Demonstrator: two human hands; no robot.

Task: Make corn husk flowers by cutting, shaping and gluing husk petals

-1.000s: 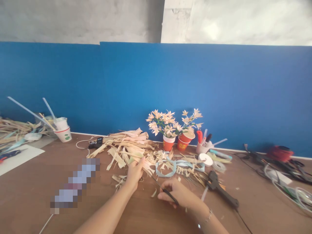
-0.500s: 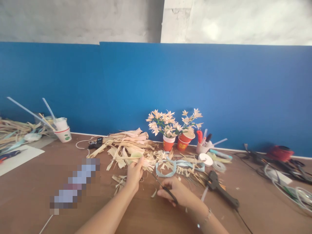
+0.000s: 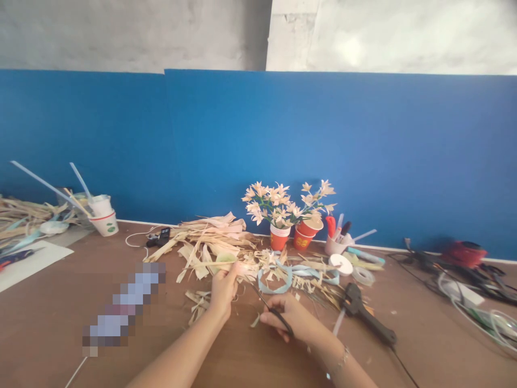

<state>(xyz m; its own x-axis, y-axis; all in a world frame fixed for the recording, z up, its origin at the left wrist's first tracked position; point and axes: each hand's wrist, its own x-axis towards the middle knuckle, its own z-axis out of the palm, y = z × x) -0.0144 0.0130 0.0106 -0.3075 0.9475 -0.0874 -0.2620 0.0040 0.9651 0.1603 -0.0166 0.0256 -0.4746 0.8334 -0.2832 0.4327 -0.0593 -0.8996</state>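
Head view: a pale husk strip (image 3: 244,268) is at mid-tabletop (image 3: 173,310), pinched between the fingers of the left hand (image 3: 223,288). At its five o'clock, the right hand (image 3: 294,318) grips scissors (image 3: 278,317), apparently not cutting yet. At eleven o'clock, a husk pile (image 3: 216,231) looks left unworked; at one, seemingly finished flower sprays (image 3: 281,199) stand in paper cups (image 3: 279,241).

The left forearm (image 3: 188,347) slanted up from the lower edge, and the left hand (image 3: 223,291) pointed forward, thumb and fingertips pinched together. The right forearm (image 3: 352,372) angled inward from the lower right; the right hand (image 3: 293,318) sat nearby but apart, fingers curled in a grip, their exact placement hard to tell.
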